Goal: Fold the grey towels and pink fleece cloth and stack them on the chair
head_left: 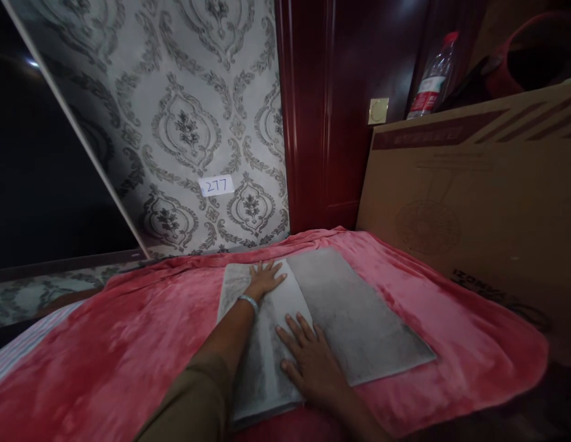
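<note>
A grey plush cloth lies flat on the pink blanket, with its left part folded over as a lighter grey flap. My left hand rests palm down on the far end of that flap, fingers spread. A beaded bracelet circles the left wrist. Nearer to me, my right hand lies on the flap by its right edge, fingers apart and nothing in them. Part of the near end of the cloth is hidden behind my right hand and forearm.
A large cardboard box stands on the right, with a red-capped plastic bottle above its edge. Behind are patterned wallpaper with a paper label reading 277, and a dark red door panel. A dark screen is at the left.
</note>
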Demonstrator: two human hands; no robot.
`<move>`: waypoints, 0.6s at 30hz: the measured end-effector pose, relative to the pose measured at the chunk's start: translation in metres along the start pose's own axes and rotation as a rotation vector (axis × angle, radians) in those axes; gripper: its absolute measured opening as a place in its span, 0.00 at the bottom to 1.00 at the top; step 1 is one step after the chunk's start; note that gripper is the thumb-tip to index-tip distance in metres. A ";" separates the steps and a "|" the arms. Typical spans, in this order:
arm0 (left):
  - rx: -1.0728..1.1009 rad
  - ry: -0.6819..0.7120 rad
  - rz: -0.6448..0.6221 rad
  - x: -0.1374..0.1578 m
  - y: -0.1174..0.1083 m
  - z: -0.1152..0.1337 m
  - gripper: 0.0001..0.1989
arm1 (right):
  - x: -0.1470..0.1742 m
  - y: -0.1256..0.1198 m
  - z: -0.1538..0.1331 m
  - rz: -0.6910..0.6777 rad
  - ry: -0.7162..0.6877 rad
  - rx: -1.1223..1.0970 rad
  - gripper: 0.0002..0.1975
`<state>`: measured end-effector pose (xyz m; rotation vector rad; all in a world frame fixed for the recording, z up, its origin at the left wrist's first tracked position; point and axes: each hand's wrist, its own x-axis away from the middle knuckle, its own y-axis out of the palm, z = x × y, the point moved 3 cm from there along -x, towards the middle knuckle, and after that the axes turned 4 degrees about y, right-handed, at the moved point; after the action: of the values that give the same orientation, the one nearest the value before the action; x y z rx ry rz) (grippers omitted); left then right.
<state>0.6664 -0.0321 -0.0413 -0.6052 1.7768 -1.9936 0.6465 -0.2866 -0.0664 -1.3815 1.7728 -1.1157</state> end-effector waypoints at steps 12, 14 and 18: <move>0.005 -0.210 0.180 0.034 -0.025 -0.056 0.27 | -0.002 0.007 0.017 0.200 0.120 0.053 0.31; 0.047 -0.317 0.232 0.049 -0.031 -0.076 0.27 | -0.001 0.009 0.021 0.279 0.198 0.063 0.29; 0.189 -0.524 0.257 0.060 -0.036 -0.106 0.25 | 0.005 0.015 0.022 0.335 0.225 0.069 0.26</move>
<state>0.5567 0.0256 -0.0127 -0.7153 1.2657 -1.6158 0.6579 -0.2952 -0.0893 -0.9013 2.0126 -1.1670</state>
